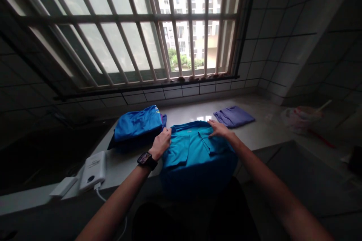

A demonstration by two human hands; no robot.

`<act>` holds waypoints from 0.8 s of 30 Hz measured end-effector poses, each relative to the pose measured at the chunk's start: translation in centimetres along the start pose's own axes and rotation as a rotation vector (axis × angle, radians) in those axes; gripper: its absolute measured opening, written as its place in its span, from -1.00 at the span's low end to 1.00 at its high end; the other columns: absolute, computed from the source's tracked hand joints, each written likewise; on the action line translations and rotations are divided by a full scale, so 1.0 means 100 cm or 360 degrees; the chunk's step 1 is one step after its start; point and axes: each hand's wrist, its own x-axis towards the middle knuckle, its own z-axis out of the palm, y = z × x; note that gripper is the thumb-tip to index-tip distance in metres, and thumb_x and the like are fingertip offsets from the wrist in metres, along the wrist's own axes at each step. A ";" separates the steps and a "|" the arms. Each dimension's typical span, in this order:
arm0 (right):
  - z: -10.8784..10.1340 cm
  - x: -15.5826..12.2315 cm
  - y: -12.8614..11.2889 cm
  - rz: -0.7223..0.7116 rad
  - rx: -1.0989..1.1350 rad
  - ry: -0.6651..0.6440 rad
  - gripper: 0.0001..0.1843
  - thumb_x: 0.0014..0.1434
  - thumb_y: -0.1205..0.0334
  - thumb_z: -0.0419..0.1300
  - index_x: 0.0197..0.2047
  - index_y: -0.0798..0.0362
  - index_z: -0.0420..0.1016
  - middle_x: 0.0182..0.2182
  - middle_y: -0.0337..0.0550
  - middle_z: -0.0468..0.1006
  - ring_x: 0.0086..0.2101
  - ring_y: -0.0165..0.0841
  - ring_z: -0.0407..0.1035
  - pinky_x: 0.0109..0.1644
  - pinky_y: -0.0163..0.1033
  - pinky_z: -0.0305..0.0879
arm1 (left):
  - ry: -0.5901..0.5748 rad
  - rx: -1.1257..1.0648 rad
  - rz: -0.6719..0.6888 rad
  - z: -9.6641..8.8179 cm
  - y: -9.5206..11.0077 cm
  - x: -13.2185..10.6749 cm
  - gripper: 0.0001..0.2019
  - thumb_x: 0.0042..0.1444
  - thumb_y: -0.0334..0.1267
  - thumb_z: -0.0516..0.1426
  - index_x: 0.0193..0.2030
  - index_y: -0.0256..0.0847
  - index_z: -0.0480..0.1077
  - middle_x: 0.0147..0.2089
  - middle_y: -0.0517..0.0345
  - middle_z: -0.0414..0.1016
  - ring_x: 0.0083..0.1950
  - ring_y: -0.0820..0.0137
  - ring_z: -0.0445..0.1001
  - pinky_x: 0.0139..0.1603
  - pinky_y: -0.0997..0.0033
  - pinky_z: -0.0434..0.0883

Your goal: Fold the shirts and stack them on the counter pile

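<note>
A turquoise-blue shirt [195, 147] lies on the counter with its lower part hanging over the front edge. Its sleeves are folded inward onto the body. My left hand [162, 143], with a black watch on the wrist, is closed on the shirt's left upper edge. On the opposite upper edge rests my right hand [219, 128], thumb and fingers apart and touching the cloth. Left of my left hand sits a stack of folded blue clothes [138, 122]. A folded purple garment [234, 116] lies beyond my right hand.
A white power bank [93, 171] with a plugged-in cable and a small white box [63, 187] sit at the counter's front left. A dark sink [51, 150] is at far left. A plastic bag [301, 118] stands at right. Behind is a barred window [147, 17].
</note>
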 end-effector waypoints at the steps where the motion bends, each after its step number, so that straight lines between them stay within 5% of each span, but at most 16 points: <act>1: -0.008 0.004 0.002 0.0039 0.0004 -0.0028 0.09 -0.03 0.21 0.49 0.48 0.09 0.10 0.45 0.08 0.11 0.36 -0.10 0.13 0.37 -0.22 0.14 | -0.0077 -0.0005 -0.0035 -0.005 0.000 0.008 -0.59 0.23 -0.38 0.04 0.22 -0.33 0.29 0.19 -0.33 0.40 0.08 0.09 0.56 0.02 0.22 0.49; 4: -0.023 0.018 0.004 0.0120 0.0052 -0.0253 -0.02 -0.03 0.23 0.49 0.42 0.03 0.23 0.36 0.03 0.31 0.24 -0.15 0.32 0.23 -0.27 0.31 | -0.0233 -0.0049 -0.0047 -0.012 0.001 0.026 -0.69 0.14 -0.43 0.11 0.05 -0.32 0.38 0.03 -0.25 0.52 -0.02 0.11 0.60 -0.06 0.27 0.48; 8: -0.030 0.034 0.000 0.0129 0.0055 -0.0488 -0.54 0.01 0.34 0.41 0.03 0.12 0.60 -0.10 -0.05 0.68 -0.18 -0.26 0.56 -0.14 -0.32 0.46 | -0.0260 -0.0108 0.0016 -0.013 0.002 0.040 -0.81 0.13 -0.52 0.06 -0.21 -0.25 0.44 -0.18 -0.05 0.58 -0.16 0.27 0.60 -0.16 0.40 0.44; 13: -0.044 0.054 -0.002 0.0086 0.0016 -0.0355 -0.78 0.03 0.46 0.30 -0.20 0.16 0.61 -0.34 -0.12 0.66 -0.30 -0.29 0.54 -0.25 -0.34 0.39 | -0.0016 -0.0164 -0.0005 -0.034 -0.001 0.061 -0.87 0.12 -0.50 0.13 -0.22 -0.26 0.44 -0.16 -0.04 0.56 -0.15 0.29 0.56 -0.16 0.44 0.40; 17: -0.081 0.078 -0.016 0.0121 -0.0059 0.0093 -0.64 0.08 0.54 0.16 -0.06 0.12 0.52 -0.03 0.02 0.57 -0.05 -0.18 0.48 -0.04 -0.26 0.36 | 0.0391 -0.0242 -0.0019 -0.084 -0.001 0.091 -0.72 0.27 -0.48 0.04 0.10 -0.40 0.32 0.06 -0.12 0.48 -0.01 0.30 0.49 0.00 0.33 0.40; 20: -0.111 0.080 -0.027 0.0063 0.0036 0.0792 -0.65 0.19 0.52 0.01 -0.01 0.08 0.42 0.06 0.06 0.47 -0.03 -0.20 0.42 0.02 -0.19 0.33 | 0.0772 -0.0340 -0.0054 -0.124 -0.008 0.099 -0.61 0.35 -0.45 -0.05 0.29 -0.46 0.13 0.18 -0.17 0.36 0.14 0.26 0.43 0.11 0.22 0.38; 22: -0.117 0.060 -0.027 -0.0085 0.0218 0.1352 -0.76 0.21 0.46 0.00 -0.12 0.05 0.39 -0.07 0.00 0.48 -0.11 -0.23 0.40 -0.01 -0.16 0.35 | 0.1062 -0.0430 -0.0001 -0.136 -0.019 0.085 -0.62 0.35 -0.45 -0.03 0.28 -0.43 0.17 0.17 -0.13 0.35 0.20 0.25 0.38 0.19 0.16 0.35; 24: -0.104 0.024 -0.020 -0.0294 0.0404 0.1691 -0.88 0.19 0.40 0.05 -0.22 0.01 0.34 -0.19 -0.09 0.45 -0.16 -0.25 0.37 -0.04 -0.16 0.36 | 0.1320 -0.0543 0.0154 -0.125 -0.030 0.054 -0.68 0.30 -0.45 0.01 0.17 -0.36 0.32 0.07 -0.05 0.38 0.14 0.27 0.39 0.21 0.14 0.36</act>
